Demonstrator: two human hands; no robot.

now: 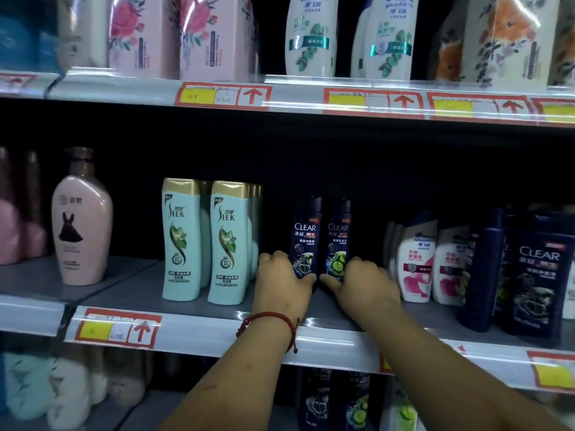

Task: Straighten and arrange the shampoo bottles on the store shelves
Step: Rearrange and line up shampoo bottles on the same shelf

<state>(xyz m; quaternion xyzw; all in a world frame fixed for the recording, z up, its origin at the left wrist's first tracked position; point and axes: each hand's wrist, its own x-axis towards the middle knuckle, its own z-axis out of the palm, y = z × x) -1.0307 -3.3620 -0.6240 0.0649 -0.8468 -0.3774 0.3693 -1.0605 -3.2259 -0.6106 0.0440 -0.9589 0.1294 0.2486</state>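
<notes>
Two small dark blue CLEAR shampoo bottles stand upright side by side, set back on the middle shelf (199, 315). My left hand (281, 281) grips the base of the left CLEAR bottle (306, 234), thumb across its front. My right hand (361, 284) grips the base of the right CLEAR bottle (339, 234), which has a lime picture. Both wrists reach in over the shelf's front rail. A red string bracelet circles my left wrist.
Left of my hands stand two rows of mint SLEK bottles (182, 241) and a pink pump bottle (81, 225). White Head & Shoulders bottles (415, 262) and larger CLEAR bottles (538, 275) crowd the right. The upper shelf holds pink boxes and white bottles.
</notes>
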